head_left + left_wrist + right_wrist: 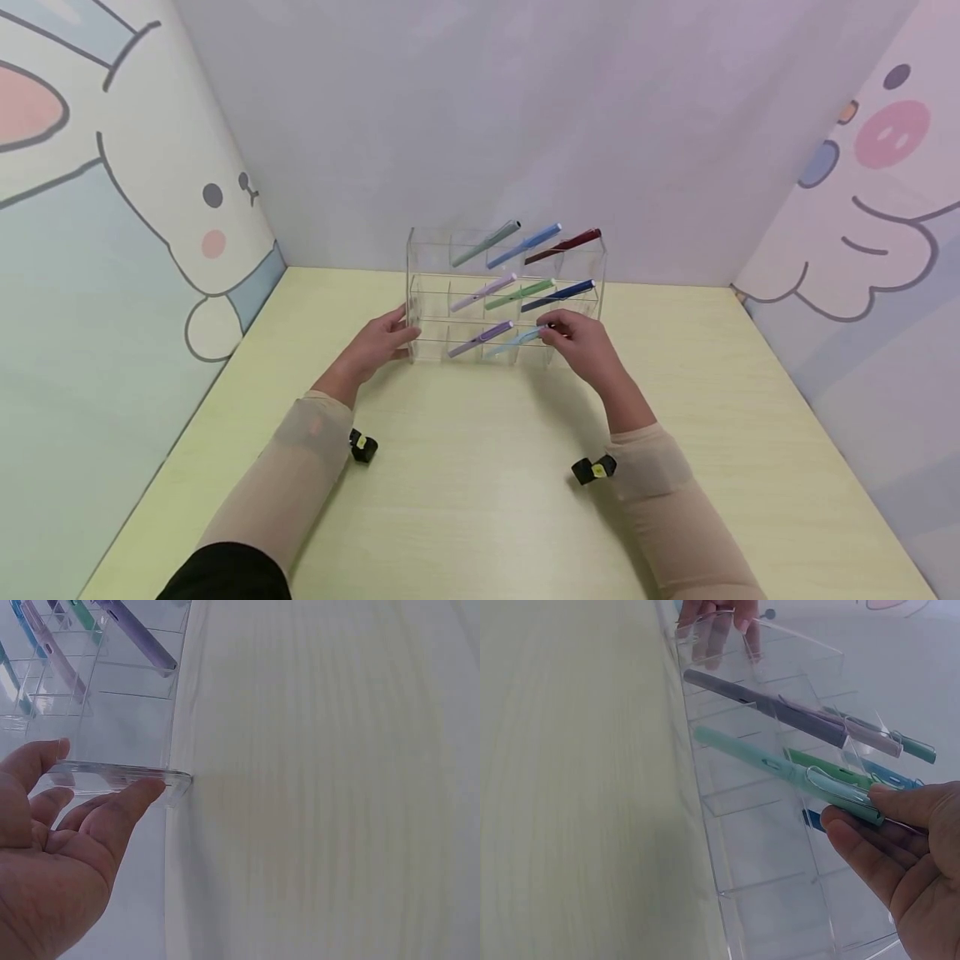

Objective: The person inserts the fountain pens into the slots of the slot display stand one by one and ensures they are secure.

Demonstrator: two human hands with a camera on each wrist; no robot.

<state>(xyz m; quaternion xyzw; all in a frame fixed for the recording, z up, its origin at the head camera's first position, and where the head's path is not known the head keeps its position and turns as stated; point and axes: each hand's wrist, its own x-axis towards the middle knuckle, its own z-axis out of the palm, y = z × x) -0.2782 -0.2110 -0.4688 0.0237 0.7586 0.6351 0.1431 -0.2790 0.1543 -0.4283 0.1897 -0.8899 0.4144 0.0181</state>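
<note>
A clear acrylic pen rack (581, 265) with three tiers stands on the table. My left hand (377, 344) holds its left side panel (112, 771), the thumb on one face and the fingers on the other. With thumb and fingers my right hand (583, 346) pinches the capped end of a light aqua pen (742, 753). That pen slants across the bottom tier, its other end low among the dividers. Beside it in the same tier lies a purple pen (480, 339). The aqua pen's metal clip shows in the right wrist view.
The middle tier bears pale lilac (483, 292), green (520, 294) and dark blue (558, 296) pens. On the top tier lie grey-green (486, 243), blue (524, 246) and dark red (562, 247) pens. Behind the pale wooden table (465, 500) hangs a plain backdrop (480, 125).
</note>
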